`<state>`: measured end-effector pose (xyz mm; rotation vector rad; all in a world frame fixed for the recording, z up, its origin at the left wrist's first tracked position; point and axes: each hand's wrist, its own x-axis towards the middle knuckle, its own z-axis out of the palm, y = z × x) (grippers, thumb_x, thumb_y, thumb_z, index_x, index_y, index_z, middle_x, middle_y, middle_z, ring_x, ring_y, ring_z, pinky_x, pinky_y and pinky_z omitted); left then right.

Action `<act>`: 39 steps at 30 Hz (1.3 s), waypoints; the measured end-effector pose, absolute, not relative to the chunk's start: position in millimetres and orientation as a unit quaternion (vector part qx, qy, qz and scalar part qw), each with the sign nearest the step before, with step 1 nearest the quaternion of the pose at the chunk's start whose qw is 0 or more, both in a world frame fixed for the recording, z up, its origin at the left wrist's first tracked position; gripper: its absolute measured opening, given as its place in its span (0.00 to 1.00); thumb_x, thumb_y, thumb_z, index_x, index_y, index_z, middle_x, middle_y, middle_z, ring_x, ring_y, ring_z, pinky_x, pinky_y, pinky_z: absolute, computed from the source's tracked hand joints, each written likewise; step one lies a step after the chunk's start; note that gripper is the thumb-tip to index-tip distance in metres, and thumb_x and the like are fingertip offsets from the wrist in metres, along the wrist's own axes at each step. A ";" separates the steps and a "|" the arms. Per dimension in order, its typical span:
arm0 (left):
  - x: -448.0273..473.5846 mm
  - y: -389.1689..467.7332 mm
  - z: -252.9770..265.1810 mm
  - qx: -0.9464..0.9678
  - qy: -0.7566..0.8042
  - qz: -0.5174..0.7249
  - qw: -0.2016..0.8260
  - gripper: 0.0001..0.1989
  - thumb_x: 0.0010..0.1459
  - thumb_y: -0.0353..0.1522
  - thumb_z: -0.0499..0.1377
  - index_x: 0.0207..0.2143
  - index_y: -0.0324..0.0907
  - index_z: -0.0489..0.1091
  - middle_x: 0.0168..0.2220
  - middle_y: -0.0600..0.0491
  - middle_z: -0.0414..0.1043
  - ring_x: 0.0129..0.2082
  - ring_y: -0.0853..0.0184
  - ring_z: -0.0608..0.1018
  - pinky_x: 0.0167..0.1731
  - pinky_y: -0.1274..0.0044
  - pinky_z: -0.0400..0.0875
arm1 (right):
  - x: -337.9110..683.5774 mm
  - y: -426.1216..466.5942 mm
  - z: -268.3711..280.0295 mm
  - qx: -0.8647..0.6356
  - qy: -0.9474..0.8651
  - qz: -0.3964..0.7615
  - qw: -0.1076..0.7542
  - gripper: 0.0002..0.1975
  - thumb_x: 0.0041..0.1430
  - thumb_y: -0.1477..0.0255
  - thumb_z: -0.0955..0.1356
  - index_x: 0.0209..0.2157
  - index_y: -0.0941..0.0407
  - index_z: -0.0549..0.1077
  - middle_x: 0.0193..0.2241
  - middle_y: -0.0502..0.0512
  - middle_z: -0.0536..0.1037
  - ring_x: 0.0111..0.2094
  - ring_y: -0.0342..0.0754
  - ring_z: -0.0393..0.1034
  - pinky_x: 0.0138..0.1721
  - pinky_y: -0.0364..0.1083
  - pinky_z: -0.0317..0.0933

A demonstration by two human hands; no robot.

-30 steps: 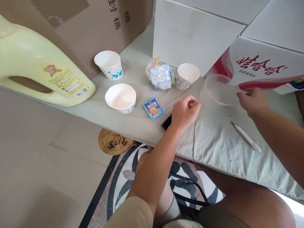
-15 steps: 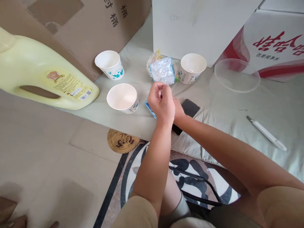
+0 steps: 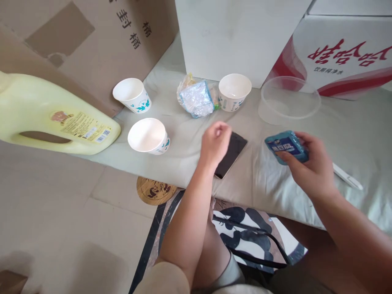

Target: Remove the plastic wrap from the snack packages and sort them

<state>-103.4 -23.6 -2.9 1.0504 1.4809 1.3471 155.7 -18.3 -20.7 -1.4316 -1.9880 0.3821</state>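
Observation:
My right hand (image 3: pixel 315 167) is closed on a small blue snack packet (image 3: pixel 288 147) with printed lettering, held up over the cloth. Its thumb presses across the front of the packet. My left hand (image 3: pixel 216 143) is curled into a fist above the left side of a dark phone (image 3: pixel 232 154). Whatever the fist may hold is hidden by the fingers. Beyond it lies a crumpled clear-and-blue wrapper (image 3: pixel 197 98). A white paper bowl (image 3: pixel 235 92) stands beside the wrapper. Two more paper bowls, a near one (image 3: pixel 148 136) and a far one (image 3: pixel 131 94), are to the left.
A yellow jug (image 3: pixel 39 106) leans in at the left, before a brown carton (image 3: pixel 92 53). White boxes (image 3: pixel 239 36) line the back. A clear plastic tub (image 3: pixel 289 106) stands behind the packet. A white-handled knife (image 3: pixel 347 177) lies partly behind my right hand.
My hands have come apart. The right one has swung out to the right with the blue packet, which was lying mostly hidden behind the left hand. The left hand stays fisted near the phone.

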 end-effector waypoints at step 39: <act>3.5 12.3 -23.3 0.459 0.560 0.409 0.555 0.30 0.48 0.34 0.67 0.56 0.45 0.69 0.36 0.53 0.78 0.34 0.65 0.79 0.38 0.73 0.73 | 250.2 -14.1 -23.3 -0.497 -0.770 0.247 0.315 0.15 0.69 0.65 0.62 0.45 0.52 0.80 0.33 0.57 0.79 0.32 0.49 0.74 0.29 0.46 0.65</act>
